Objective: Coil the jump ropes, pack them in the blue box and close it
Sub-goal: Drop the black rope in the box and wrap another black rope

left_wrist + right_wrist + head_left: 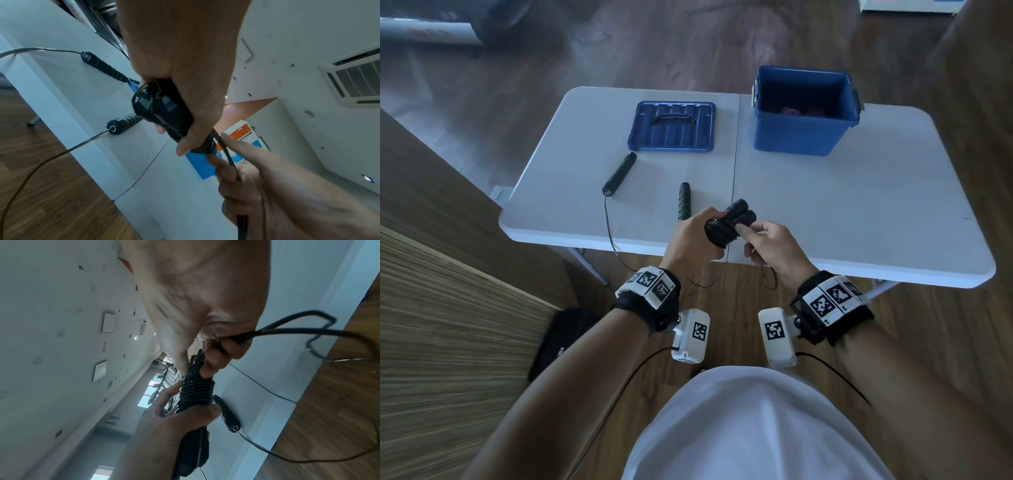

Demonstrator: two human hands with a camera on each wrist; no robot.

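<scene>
Head view: the rope [717, 233], wound round paired handles [741, 214] clamped in the left hand [693, 240], should be kept taut by the right hand [770, 248] pinching its tail.

Blue box [791, 137], blue lid [672, 126]; black rope handles [741, 213]; white table [842, 205].

1. Reddish contents [796, 111] at the bottom of the blue box [791, 137] are too dim to identify.
2. The loose rope's cord [610, 233] drops below the counter [859, 205] edge; its run is lost against the floor.
3. The left hand [693, 240] hides the second handle's [684, 202] near end.
</scene>
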